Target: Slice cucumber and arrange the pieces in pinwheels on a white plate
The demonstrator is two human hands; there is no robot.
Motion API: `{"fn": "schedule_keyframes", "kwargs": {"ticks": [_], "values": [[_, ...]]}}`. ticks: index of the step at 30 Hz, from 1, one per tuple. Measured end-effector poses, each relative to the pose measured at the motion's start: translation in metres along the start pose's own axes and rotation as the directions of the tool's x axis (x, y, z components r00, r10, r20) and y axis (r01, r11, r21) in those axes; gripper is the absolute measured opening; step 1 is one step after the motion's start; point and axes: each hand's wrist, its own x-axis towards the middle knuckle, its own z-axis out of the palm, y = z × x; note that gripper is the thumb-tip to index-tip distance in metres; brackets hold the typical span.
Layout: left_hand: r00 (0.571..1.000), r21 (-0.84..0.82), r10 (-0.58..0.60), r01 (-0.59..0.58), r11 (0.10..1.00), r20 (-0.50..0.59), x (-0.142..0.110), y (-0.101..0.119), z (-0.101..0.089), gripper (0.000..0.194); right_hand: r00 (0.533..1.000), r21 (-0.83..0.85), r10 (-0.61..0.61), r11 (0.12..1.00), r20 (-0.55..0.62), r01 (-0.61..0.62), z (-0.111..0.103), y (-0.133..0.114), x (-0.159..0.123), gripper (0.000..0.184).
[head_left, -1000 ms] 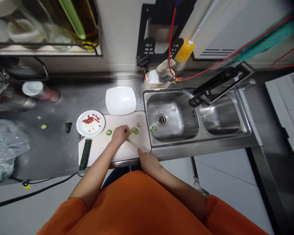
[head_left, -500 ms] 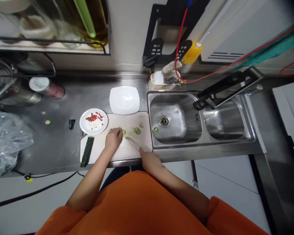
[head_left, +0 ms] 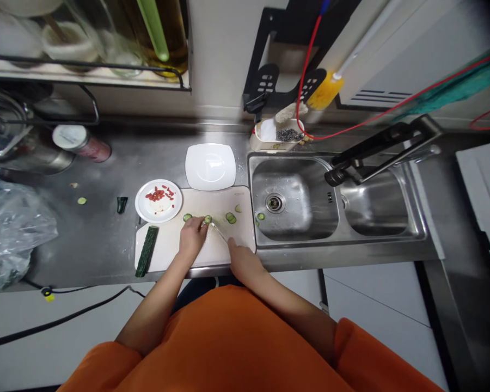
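Note:
A pale cutting board (head_left: pixel 167 256) lies on the steel counter beside the sink. My left hand (head_left: pixel 191 239) rests on the board with its fingers curled down over something I cannot make out, next to a cucumber slice (head_left: pixel 207 219). My right hand (head_left: pixel 242 260) grips a knife (head_left: pixel 219 233) whose blade points up-left toward my left fingers. More cucumber slices (head_left: pixel 230 218) lie on the board to the right. A long cucumber piece (head_left: pixel 146 251) lies at the board's left edge.
A round white plate (head_left: pixel 159 201) with red bits and a square white plate (head_left: pixel 210 166) stand behind the board. The double sink (head_left: pixel 302 201) with a dark tap (head_left: pixel 375 147) is on the right. A plastic bag (head_left: pixel 12 234), a tin (head_left: pixel 81 143) and a cucumber end (head_left: pixel 122 204) lie left.
My left hand has drawn leftward and back along the board, and the knife has followed it leftward. The camera view has shifted slightly.

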Motion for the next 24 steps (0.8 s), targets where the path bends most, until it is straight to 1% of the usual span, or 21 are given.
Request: {"fn": "schedule_keyframes", "kwargs": {"ticks": [3, 10, 14, 24], "values": [[1.0, 0.004, 0.012, -0.012, 1.0, 0.002, 0.0, -0.002, 0.001, 0.025, 1.0, 0.0, -0.01, 1.0, -0.01, 0.01, -0.0003, -0.0035, 0.0019, 0.044], [1.0, -0.005, 0.017, -0.017, 1.0, -0.009, 0.0002, -0.0029, 0.002, 0.025, 1.0, -0.017, -0.008, 1.0, -0.002, 0.008, -0.003, -0.0055, 0.0029, 0.04], [1.0, -0.017, 0.027, -0.027, 0.999, -0.012, 0.0002, -0.0031, 0.0015, 0.025, 0.999, -0.027, 0.003, 1.0, -0.037, -0.004, -0.0017, -0.0071, 0.0035, 0.039], [1.0, -0.008, 0.01, -0.01, 1.0, 0.002, 0.0009, -0.0045, 0.0027, 0.025, 0.999, 0.006, 0.001, 1.0, -0.046, 0.0, -0.0018, -0.0099, 0.0059, 0.039]]}}
